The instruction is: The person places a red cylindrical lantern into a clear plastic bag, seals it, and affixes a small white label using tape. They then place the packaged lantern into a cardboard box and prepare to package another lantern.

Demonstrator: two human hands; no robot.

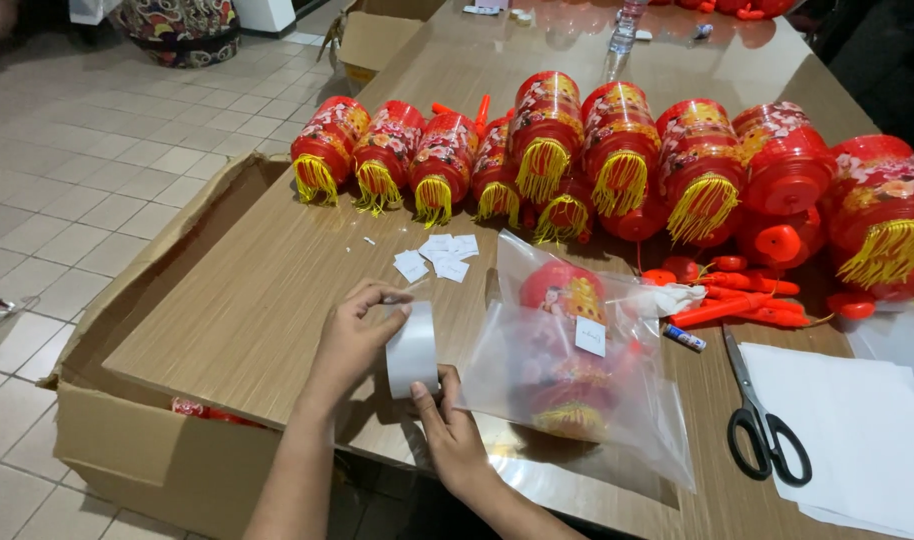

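Fingers of the left hand point(355, 335) pinch the top edge of a roll of clear tape point(412, 350), while the right hand point(447, 425) clamps its lower rim from below; both grips are closed on the roll, which stands on edge above the desk point(247, 300) near its front edge. At three o'clock, touching the right hand, lies a clear plastic bag point(577, 370) holding a red lantern. Small white paper slips point(437, 255) lie at twelve o'clock. Beyond them runs a row of red lanterns point(577, 150) with yellow tassels. Black-handled scissors point(762, 415) rest farther off at three o'clock.
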